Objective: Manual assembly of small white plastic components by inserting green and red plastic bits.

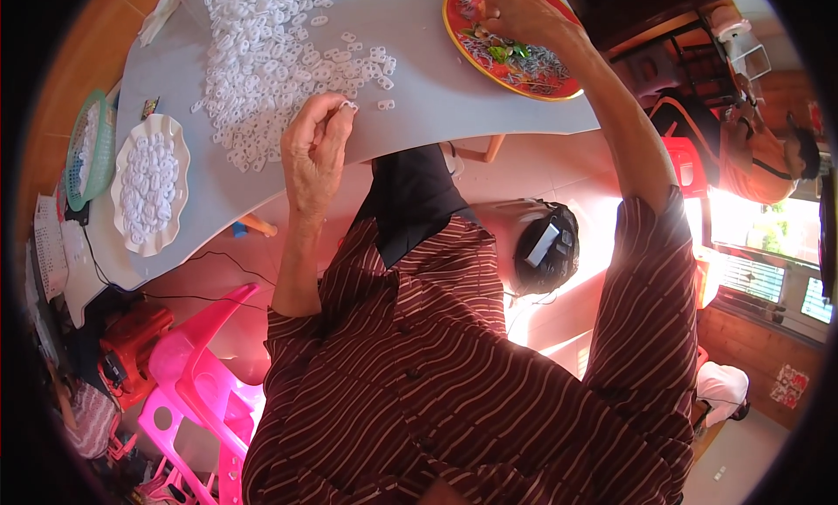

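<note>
My left hand (pixel 316 151) is closed at the near edge of the grey table, pinching a small white plastic piece (pixel 351 105) between thumb and fingertips. Just beyond it spreads a large heap of similar white pieces (pixel 271 68), small and oval with holes. At the far right, my right hand (pixel 521 16) reaches into a round red tray (pixel 532 88) with a yellow rim. Its fingers are bent together over many thin grey metal bits (pixel 546 66); what they hold, if anything, is hidden. Something green and yellow (pixel 504 51) lies among the bits, under the hand.
A white scalloped dish (pixel 181 156) of white pieces stands at the table's left, beside a green basket (pixel 105 147). Pink chairs (pixel 196 374) are at lower left. A person in orange (pixel 755 169) sits at far right. A dark round object (pixel 547 247) appears below the table.
</note>
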Demonstrator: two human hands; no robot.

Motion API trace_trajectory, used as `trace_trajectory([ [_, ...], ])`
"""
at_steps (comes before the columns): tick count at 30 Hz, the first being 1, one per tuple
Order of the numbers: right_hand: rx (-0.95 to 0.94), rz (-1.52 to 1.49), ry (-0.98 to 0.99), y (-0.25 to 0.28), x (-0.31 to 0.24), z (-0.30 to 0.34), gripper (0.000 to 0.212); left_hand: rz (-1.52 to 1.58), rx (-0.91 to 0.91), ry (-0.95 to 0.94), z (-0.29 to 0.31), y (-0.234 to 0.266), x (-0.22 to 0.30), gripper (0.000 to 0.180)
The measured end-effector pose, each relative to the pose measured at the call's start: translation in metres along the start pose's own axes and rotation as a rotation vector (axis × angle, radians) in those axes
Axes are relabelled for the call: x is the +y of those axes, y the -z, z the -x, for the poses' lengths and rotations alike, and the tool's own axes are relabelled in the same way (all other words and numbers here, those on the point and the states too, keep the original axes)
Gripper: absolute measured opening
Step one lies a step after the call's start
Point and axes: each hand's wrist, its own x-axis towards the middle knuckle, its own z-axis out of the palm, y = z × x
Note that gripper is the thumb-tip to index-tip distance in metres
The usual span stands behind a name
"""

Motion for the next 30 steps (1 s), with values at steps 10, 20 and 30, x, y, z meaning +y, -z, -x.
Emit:
trace_trajectory([
  [10, 0.057, -0.065, -0.025, 0.007, 0.002, 0.011, 0.017, -0.003, -0.012, -0.019, 0.000, 0.000, -0.002, 0.004],
  [20, -0.128, -0.678, -0.425, 0.014, 0.006, 0.014, 0.021, -0.029, -0.010, -0.034, -0.001, -0.001, -0.002, 0.006],
  [30, -0.026, -1.092, -0.264, 0.000, -0.061, 0.020, 0.023, -0.009, -0.010, -0.005, 0.000, 0.001, 0.000, 0.006],
])
